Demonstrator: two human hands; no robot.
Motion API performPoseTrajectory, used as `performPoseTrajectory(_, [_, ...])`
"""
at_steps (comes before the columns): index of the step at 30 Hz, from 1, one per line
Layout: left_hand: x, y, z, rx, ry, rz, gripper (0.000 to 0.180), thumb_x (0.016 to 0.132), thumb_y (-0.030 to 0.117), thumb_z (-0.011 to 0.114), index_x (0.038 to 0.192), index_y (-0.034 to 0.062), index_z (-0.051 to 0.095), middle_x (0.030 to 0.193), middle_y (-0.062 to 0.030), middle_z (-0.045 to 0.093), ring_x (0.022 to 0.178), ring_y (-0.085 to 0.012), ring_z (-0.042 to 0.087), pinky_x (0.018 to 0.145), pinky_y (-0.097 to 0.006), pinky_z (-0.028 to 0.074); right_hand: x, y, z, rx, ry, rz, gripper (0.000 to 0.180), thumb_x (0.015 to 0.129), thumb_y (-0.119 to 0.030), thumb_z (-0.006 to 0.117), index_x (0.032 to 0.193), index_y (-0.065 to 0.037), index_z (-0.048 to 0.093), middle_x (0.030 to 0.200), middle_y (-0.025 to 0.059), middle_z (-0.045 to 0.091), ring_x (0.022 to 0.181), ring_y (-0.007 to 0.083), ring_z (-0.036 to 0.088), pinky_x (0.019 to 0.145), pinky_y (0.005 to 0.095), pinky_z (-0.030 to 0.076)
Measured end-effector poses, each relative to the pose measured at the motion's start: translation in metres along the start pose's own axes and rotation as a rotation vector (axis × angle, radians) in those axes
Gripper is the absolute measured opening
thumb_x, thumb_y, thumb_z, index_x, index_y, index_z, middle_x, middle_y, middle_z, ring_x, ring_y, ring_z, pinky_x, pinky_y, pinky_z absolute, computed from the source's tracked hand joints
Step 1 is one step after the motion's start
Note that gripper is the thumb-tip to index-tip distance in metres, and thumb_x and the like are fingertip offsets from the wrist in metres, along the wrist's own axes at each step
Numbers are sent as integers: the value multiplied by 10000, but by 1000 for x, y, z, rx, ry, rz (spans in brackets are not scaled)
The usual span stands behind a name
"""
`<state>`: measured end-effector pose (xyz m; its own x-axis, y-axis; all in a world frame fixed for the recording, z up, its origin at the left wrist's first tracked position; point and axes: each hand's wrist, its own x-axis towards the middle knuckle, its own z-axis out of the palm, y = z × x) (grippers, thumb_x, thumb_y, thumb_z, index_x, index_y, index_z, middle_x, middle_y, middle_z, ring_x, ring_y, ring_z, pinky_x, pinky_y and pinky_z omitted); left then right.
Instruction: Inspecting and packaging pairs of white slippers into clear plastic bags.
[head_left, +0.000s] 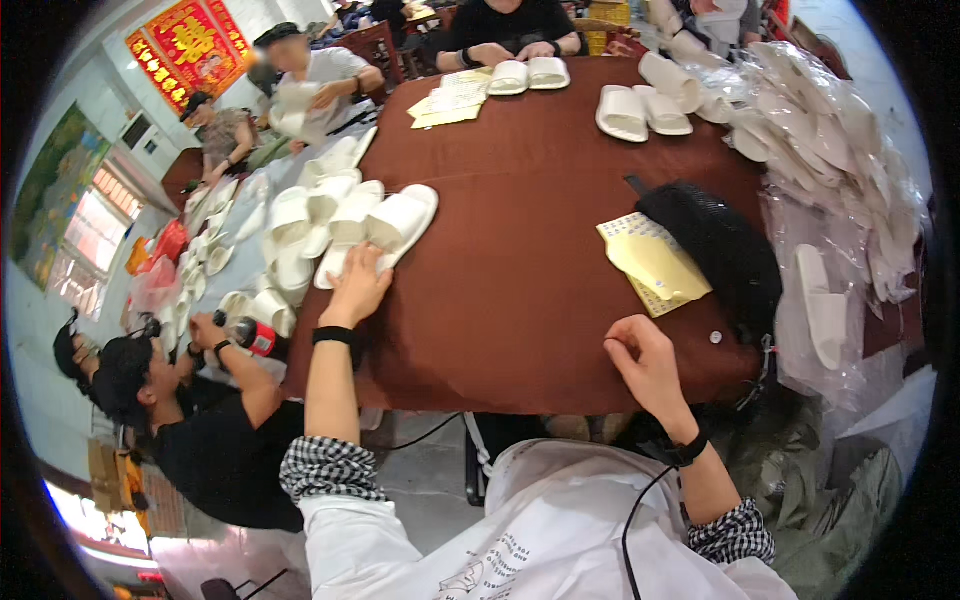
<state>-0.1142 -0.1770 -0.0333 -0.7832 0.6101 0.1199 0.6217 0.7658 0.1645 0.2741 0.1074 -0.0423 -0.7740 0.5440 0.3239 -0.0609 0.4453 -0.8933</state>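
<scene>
My left hand (357, 285) reaches out over the brown table (520, 250) and rests on a white slipper (395, 225) at the edge of a pile of white slippers (310, 215). Its fingers lie on the slipper's sole. My right hand (648, 365) hovers at the table's near edge with its fingers curled in; whether anything small is pinched in them I cannot tell. A stack of yellow paper sheets (655, 265) lies just beyond my right hand, next to a black mesh bag (720, 245).
Clear plastic bags of white slippers (830, 150) heap up on the right. More slipper pairs (645, 110) and yellow papers (450, 100) lie at the far side, where other people sit. A person in black (200, 420) sits at my left holding a dark bottle with a red label (252, 335).
</scene>
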Motion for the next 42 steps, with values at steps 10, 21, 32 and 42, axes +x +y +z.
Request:
performPoseTrajectory(10, [36, 1, 17, 230, 49, -157, 428, 1008, 299, 531, 1407, 160, 461, 1568, -132, 357, 1483, -353, 296, 1064, -814, 243, 13, -88, -71, -80, -555, 50, 132, 948, -93, 664, 1030, 10, 667, 941, 135, 677, 860, 239, 673, 763, 335, 536])
performPoseTrajectory(21, [8, 55, 36, 625, 340, 21, 511, 979, 123, 513, 1480, 56, 438, 1553, -107, 410, 1487, -310, 312, 1171, -620, 270, 232, -63, -124, -662, -340, -142, 207, 946, -153, 582, 1040, 8, 672, 878, 110, 693, 800, 184, 670, 737, 341, 546])
performPoseTrajectory(32, [1, 60, 39, 518, 374, 73, 402, 917, 66, 553, 1316, 12, 552, 1295, -162, 545, 1238, -348, 498, 1026, -481, 416, 344, 135, -135, -881, -140, 172, 298, 925, -128, 507, 1171, -9, 626, 1195, 329, 643, 1105, 476, 642, 909, 552, 523])
performPoseTrajectory(42, [4, 70, 36, 520, 296, 54, 436, 891, 60, 598, 1325, 35, 561, 1291, -156, 531, 1231, -337, 483, 1039, -499, 388, 394, 149, -124, -1083, -204, 319, 365, 931, -141, 480, 1249, -48, 632, 1231, 281, 665, 1175, 425, 639, 998, 530, 502])
